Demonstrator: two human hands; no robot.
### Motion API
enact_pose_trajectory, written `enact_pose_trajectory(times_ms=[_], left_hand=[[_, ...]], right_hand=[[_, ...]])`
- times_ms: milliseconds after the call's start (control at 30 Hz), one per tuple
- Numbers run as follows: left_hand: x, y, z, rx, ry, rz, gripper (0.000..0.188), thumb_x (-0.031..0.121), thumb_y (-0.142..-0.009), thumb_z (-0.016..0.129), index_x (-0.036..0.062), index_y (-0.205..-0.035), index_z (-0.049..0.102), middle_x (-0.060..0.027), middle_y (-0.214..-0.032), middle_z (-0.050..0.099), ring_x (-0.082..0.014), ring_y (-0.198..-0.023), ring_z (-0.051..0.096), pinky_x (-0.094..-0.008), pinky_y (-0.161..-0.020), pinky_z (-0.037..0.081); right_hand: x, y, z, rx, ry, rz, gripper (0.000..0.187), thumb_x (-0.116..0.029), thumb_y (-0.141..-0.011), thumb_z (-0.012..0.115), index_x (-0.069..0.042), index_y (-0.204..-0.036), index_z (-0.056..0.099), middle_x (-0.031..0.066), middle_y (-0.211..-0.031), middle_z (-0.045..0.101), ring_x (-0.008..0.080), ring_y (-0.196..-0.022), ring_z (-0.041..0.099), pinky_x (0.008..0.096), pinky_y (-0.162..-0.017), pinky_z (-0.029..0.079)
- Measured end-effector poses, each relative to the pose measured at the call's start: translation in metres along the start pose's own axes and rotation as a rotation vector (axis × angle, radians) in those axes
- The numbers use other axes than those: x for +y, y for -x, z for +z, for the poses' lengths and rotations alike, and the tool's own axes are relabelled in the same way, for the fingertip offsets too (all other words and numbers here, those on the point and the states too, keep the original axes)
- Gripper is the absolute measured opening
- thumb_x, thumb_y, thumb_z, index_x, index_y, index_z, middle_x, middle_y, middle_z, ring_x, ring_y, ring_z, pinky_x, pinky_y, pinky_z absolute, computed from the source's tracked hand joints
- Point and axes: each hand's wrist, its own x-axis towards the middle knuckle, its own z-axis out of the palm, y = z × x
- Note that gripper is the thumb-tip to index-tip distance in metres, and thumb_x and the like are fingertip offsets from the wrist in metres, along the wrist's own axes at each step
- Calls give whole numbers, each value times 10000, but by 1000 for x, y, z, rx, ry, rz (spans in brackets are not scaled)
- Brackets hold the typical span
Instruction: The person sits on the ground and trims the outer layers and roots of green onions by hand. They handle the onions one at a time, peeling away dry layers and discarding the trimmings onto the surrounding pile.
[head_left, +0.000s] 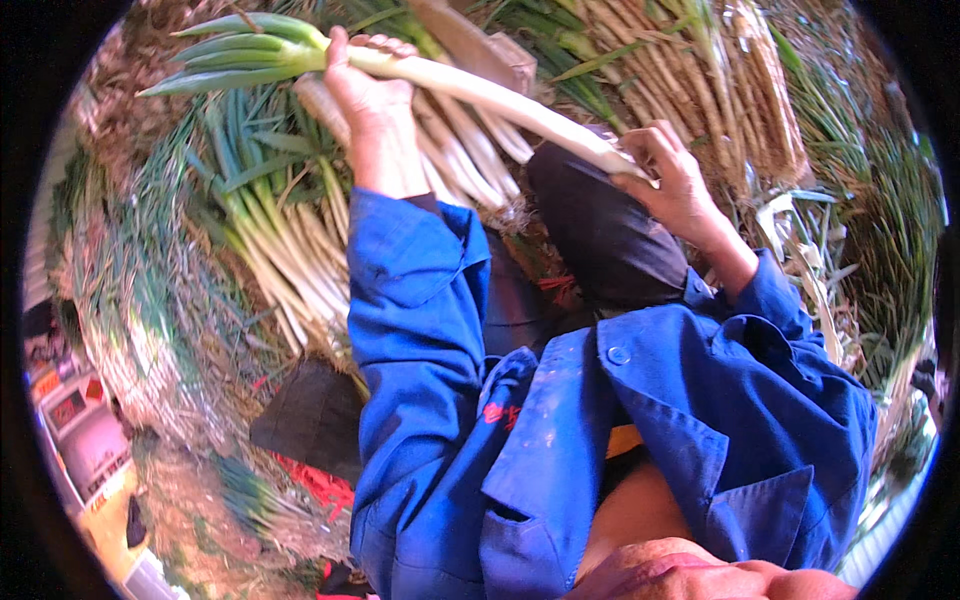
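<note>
A long green onion [500, 98] slants across the space in front of me, its green leaves at the upper left and its white root end at the right. My left hand [372, 105] is wrapped round it just below the leaves. At the other end, the fingers of my right hand [682, 188] pinch the white tip, above my dark-trousered knee [605, 235]. Whether a loose skin is between those fingers I cannot tell. Beneath the held stalk lie several clean white green onions [465, 150], partly hidden by my left hand and sleeve.
Another row of green onions [285, 250] lies to the left. Brownish, unpeeled stalks [665, 75] are heaped at the far right, beside a wooden piece [480, 42]. Pale peelings [805, 240] litter the right side. Red strips [318, 482] lie at the lower left.
</note>
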Motion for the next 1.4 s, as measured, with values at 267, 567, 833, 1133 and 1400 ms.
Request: enact_pose_trajectory(times_ms=[267,567,833,1133,1400], left_hand=[[57,16,-27,-54,80,42,535,577,-795,542,106,-584,400,-6,-507,370,-140,-454,395,-274,-500,353],[31,10,-24,13,-615,49,474,493,-829,558,38,-957,514,-121,-862,608,-265,-752,604,-380,-712,476],[22,-5,-49,343,-1262,172,623,424,-736,712,-3,-1152,530,-141,-1043,579,-240,-988,548,-423,-873,447],[16,6,-36,227,-1235,200,394,350,-715,755,57,-942,622,-3,-830,583,-97,-764,539,-265,-673,462],[4,15,-14,98,-1348,166,334,337,-746,733,62,-906,630,-8,-873,630,-84,-788,552,-252,-678,462]], right_hand=[[-69,6,-14,-327,-100,42,240,-110,-859,534,17,-1060,497,188,-828,543,331,-805,569,375,-711,449],[-9,15,123,-490,-350,269,305,-194,-798,635,18,-963,490,208,-860,566,300,-816,569,392,-714,434],[126,-24,242,-345,177,475,377,-265,-778,603,-30,-1061,519,239,-915,609,410,-899,583,467,-789,471],[104,-31,230,-190,291,696,571,-344,-743,659,-13,-1155,442,235,-1132,499,398,-1022,539,459,-874,445],[139,-23,259,-145,-560,1107,777,-207,-626,804,28,-1195,330,221,-1067,506,307,-891,560,393,-733,493]])
